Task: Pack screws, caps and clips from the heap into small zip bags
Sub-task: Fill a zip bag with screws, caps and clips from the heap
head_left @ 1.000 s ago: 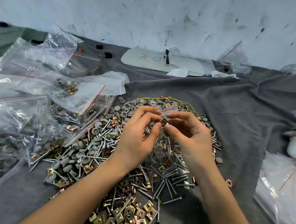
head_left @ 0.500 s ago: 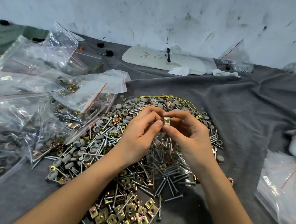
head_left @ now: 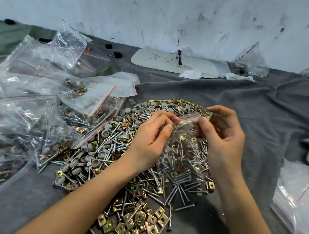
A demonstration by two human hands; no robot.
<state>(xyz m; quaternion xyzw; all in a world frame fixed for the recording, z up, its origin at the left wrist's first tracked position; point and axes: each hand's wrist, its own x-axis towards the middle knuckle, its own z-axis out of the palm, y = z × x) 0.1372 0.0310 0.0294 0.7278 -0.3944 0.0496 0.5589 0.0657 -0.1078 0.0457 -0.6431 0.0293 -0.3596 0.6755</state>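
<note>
Lying nearest the near edge of the grey cloth are square brass clips, loosely spread, some flat and some tipped. Just beyond them silver screws cross one another in a thick tangle, and round grey caps gather toward the left; together they make the heap in the middle of the cloth.

Over the heap's far half both hands hold a small clear zip bag with a red line at its mouth. The left hand pinches the bag's left side between thumb and forefinger, other fingers curled under, with a bit of brass at the thumb tip. The right hand grips the right side, thumb pressed on the plastic, fingers bent; a brass clip shows at its index fingertip. The bag hangs slack, screws showing through it, and the hands hide the heap beneath.

Yellow wire loops along the heap's far rim. Filled bags crowd the left edge, some overlapping the heap. Flat clear bags lie at the right edge. Near the far edge rest a white board with scribbles, crumpled tissue, small black pieces and another bag, below a stained wall.
</note>
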